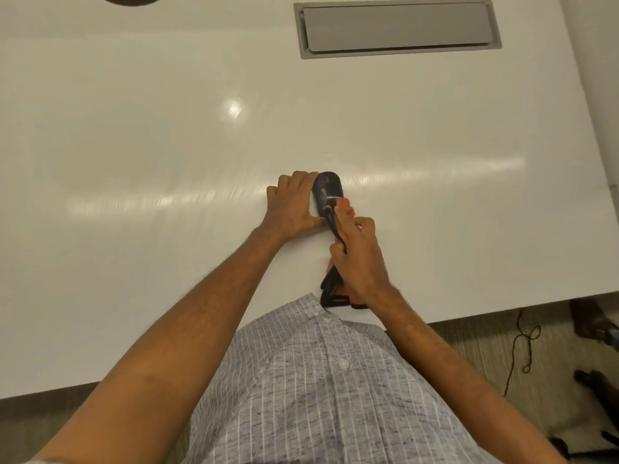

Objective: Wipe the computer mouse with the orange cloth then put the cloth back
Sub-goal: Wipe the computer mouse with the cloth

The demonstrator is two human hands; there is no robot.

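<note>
A dark computer mouse (328, 189) is tilted up on its side on the white table (167, 145), its underside facing me. My left hand (293, 204) grips it from the left, fingers curled over its far edge. My right hand (356, 254) holds the orange cloth (342, 205), which has dark edging, and presses a bunched corner against the near end of the mouse. The remainder of the cloth trails under my right hand toward the table's front edge, where a dark-trimmed tail (331, 293) shows.
A grey cable hatch (398, 28) is set flush into the table at the far right. The table's front edge runs close to my body. On the carpet at the right lie a thin black cord (522, 343) and dark chair legs (593, 380).
</note>
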